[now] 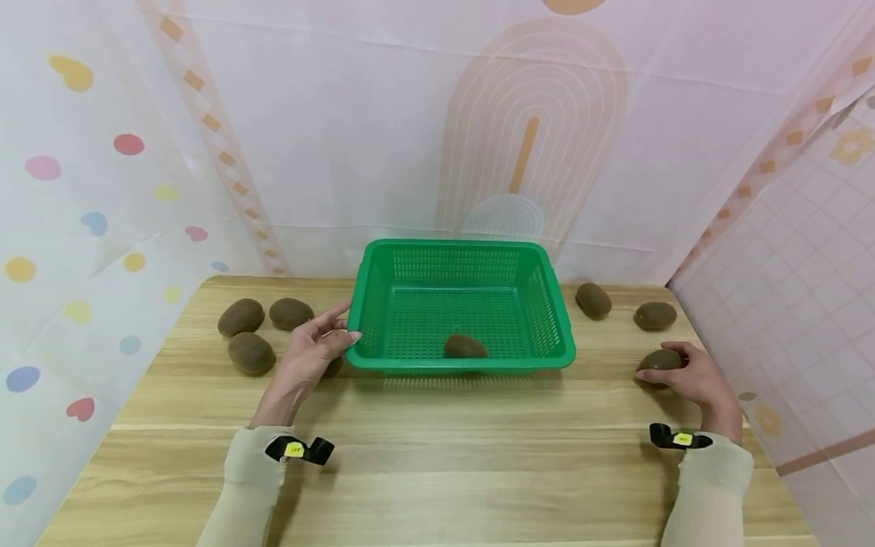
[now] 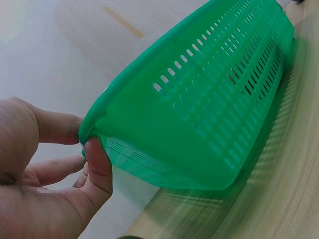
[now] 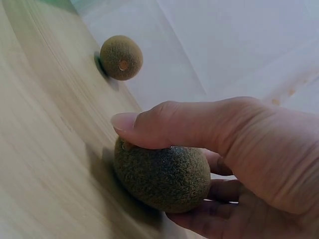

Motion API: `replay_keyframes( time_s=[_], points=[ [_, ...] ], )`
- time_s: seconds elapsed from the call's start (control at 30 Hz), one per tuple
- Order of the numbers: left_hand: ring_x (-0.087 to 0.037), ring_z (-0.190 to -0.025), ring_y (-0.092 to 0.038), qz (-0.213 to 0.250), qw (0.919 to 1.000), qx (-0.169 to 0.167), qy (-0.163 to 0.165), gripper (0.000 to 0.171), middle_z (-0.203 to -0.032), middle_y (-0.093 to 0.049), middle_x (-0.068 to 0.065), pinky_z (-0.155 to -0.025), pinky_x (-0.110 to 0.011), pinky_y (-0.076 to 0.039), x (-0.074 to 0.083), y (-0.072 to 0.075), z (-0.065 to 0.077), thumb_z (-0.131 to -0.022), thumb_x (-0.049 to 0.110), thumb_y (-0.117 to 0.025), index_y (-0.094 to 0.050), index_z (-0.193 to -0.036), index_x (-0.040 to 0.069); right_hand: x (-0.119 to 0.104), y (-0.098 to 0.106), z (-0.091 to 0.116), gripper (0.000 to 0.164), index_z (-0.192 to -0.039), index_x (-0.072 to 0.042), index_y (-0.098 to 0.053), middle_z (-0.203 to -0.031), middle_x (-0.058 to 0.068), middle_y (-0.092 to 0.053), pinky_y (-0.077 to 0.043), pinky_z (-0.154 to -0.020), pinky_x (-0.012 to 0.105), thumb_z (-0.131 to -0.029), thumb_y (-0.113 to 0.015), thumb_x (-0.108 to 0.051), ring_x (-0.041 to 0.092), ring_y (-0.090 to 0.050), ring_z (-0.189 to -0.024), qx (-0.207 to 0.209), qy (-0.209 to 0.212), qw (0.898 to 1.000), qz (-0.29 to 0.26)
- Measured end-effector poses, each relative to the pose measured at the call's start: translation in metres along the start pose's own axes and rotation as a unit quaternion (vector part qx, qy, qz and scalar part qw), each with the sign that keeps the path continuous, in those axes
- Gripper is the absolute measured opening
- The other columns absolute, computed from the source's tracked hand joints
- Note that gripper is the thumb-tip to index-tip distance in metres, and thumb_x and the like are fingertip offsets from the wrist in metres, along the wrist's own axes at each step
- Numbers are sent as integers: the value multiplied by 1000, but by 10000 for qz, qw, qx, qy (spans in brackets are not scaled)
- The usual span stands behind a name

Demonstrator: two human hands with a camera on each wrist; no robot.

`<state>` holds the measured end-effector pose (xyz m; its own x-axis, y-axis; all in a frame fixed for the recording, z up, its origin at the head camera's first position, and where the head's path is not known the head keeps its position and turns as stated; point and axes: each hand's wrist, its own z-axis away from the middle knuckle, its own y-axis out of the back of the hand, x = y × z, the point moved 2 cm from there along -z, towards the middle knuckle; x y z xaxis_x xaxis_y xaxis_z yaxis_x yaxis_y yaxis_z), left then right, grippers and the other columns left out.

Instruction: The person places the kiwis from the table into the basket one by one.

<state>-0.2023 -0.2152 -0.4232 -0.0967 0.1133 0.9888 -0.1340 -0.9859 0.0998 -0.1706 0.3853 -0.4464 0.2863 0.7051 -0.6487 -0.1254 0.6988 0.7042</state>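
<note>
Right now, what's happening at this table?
A person is working with kiwis and a green basket on a wooden table. The left hand pinches the basket's near-left corner. The right hand has its grip around a kiwi on the table's right side. One kiwi in the basket lies near its front wall; other kiwis lie on the table at both sides.

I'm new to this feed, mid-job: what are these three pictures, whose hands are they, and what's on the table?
No machine here: a person's two bare hands. The wide picture comes from a head camera; the others from wrist cameras. On the wooden table stands a green basket with one kiwi inside; more kiwis lie either side. The left hand pinches the basket's corner rim, seen close in the left wrist view. The right hand has its grip round a kiwi on the table.
</note>
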Motion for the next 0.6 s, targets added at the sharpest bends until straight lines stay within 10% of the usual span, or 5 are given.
replay_keyframes(
  time_s=[0.6],
  points=[
    [2, -96, -62, 7, 10000, 6, -35, 67, -115, -56, 2, -86, -14, -52, -1, 0, 0, -100, 12, -66, -37, -160, 11, -4, 3, -1, 103, -161, -1, -26, -161, 37, -23, -34, -110, 66, -88, -76, -56, 56, -29, -143, 62, -30, 9999, -103]
  ],
)
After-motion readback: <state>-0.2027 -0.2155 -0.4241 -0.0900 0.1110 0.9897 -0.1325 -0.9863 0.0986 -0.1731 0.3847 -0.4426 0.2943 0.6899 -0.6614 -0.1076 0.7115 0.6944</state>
